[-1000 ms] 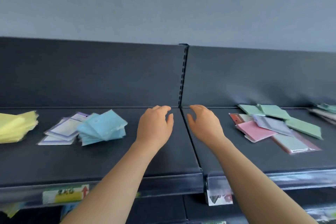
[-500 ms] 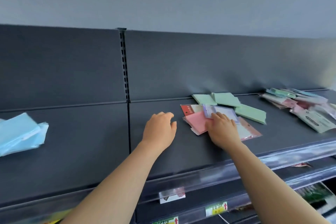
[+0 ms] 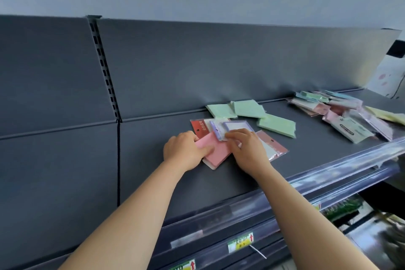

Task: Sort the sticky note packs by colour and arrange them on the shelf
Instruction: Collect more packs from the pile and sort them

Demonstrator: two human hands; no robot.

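On the dark shelf lies a small heap of sticky note packs. My left hand grips the near left edge of a pink pack, thumb on top. My right hand pinches a purple-edged pack that lies over the pink one. A red-headed pack sticks out behind, and a pink-backed sleeve lies under my right hand. Three green packs sit toward the back.
A mixed pile of packs in pink, green, blue and yellow fills the shelf's right end. A slotted upright divides the back panel. Clear price rails run along the front edge, with lower shelves beneath.
The view swung right, so the blue, purple and yellow stacks left the frame. Both hands moved from mid-shelf onto the heap; the left now holds the pink pack, the right the purple-edged one.
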